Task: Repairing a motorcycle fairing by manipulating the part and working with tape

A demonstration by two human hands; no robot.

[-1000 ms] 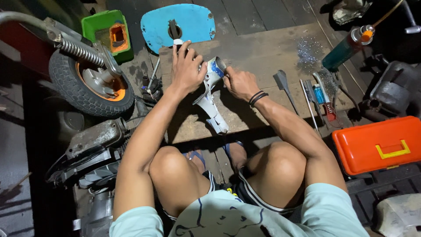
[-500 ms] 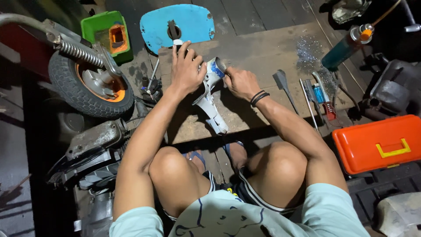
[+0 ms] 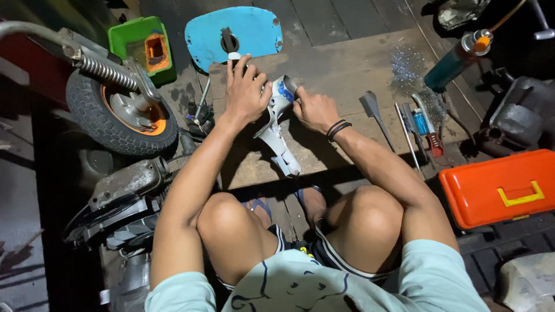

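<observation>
I squat over a wooden board (image 3: 341, 75) on the floor. On it lies a grey and blue plastic scooter part (image 3: 276, 130), long and curved. My left hand (image 3: 245, 89) presses down on its upper end, fingers spread, beside a small white-capped object. My right hand (image 3: 314, 110), with black bands on the wrist, grips the part's blue top edge from the right. What the right fingers pinch there is hidden.
A small wheel with spring shock (image 3: 124, 112) and engine parts (image 3: 124, 190) lie left. A blue panel (image 3: 234, 32) and green box (image 3: 144, 49) sit beyond the board. Hand tools (image 3: 413, 127), a spray can (image 3: 457, 58) and an orange toolbox (image 3: 500, 188) are right.
</observation>
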